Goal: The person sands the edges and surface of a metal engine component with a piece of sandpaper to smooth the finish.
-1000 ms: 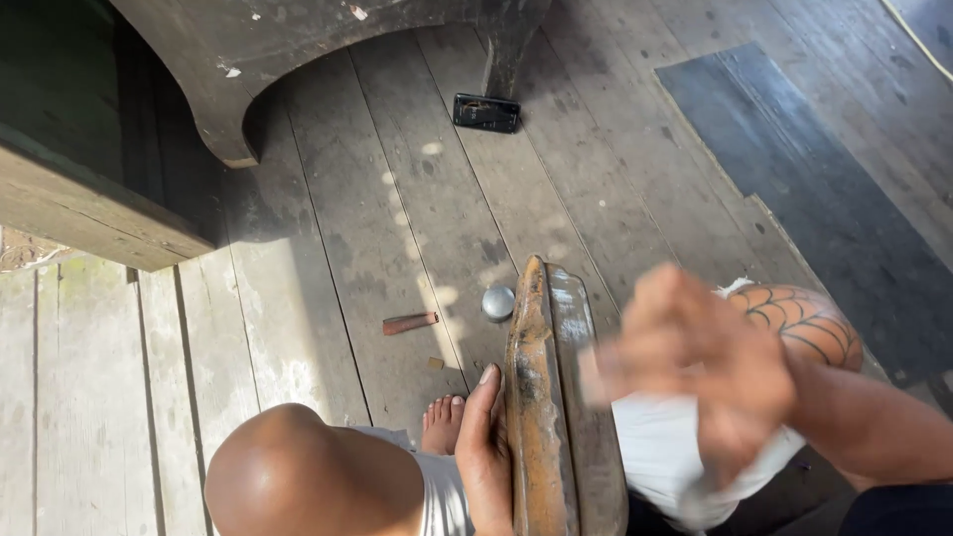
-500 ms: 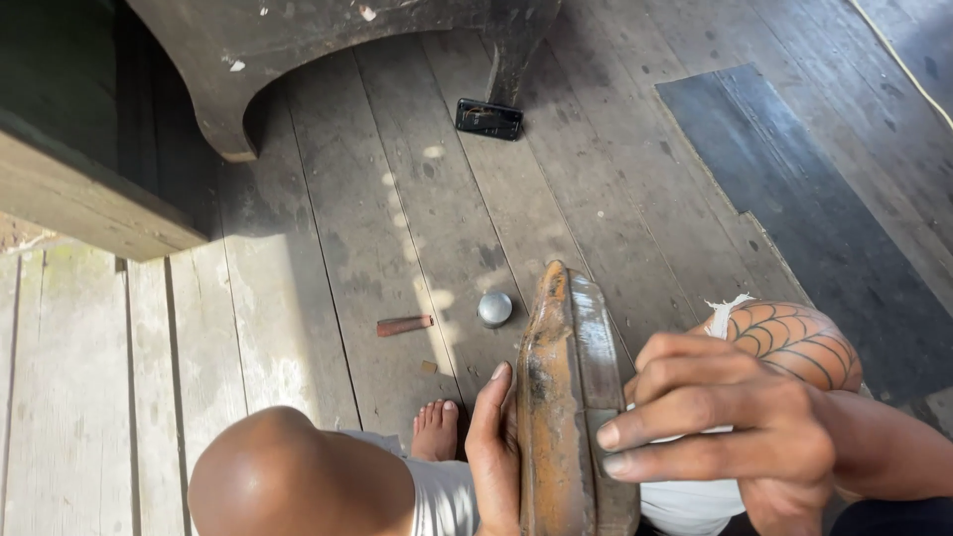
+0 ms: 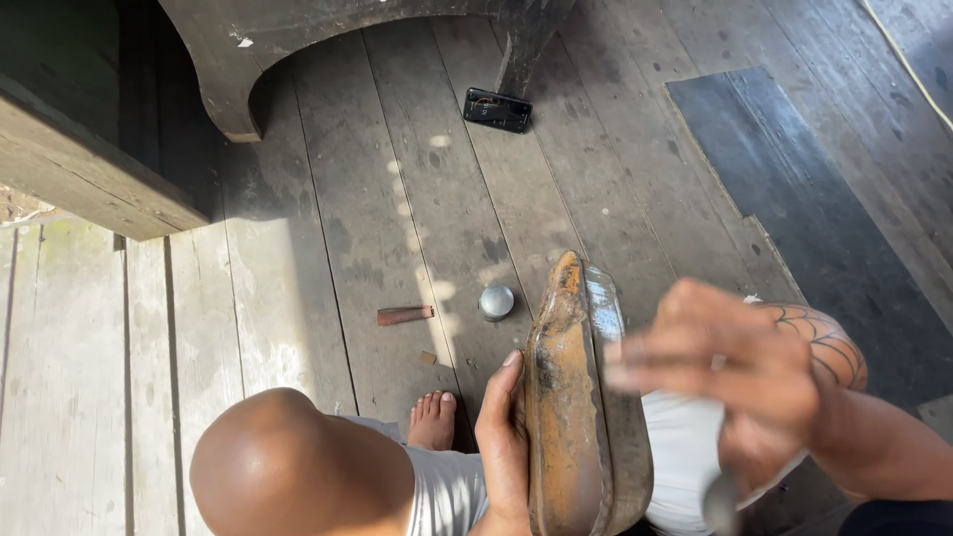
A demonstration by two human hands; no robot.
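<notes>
A: Two hands at one piece. Left hand (image 3: 503, 437) steadies a rusty, curved metal shell (image 3: 574, 397) standing on edge between the knees, fingers (image 3: 509, 369) flat along its side, not wrapped round it.

B: Right hand (image 3: 740, 382)?

A: Blurred, just right of the shell; fingers curled, cannot tell round what.

B: Advice?

A: Brace the shell firmly; keep left fingers off the rim.

B: Surroundings?

A: Weathered plank floor (image 3: 328, 248), sunlit. Small round metal cap (image 3: 496, 302), brown stick (image 3: 404, 316), dark phone (image 3: 497, 109) lie well apart.
</notes>
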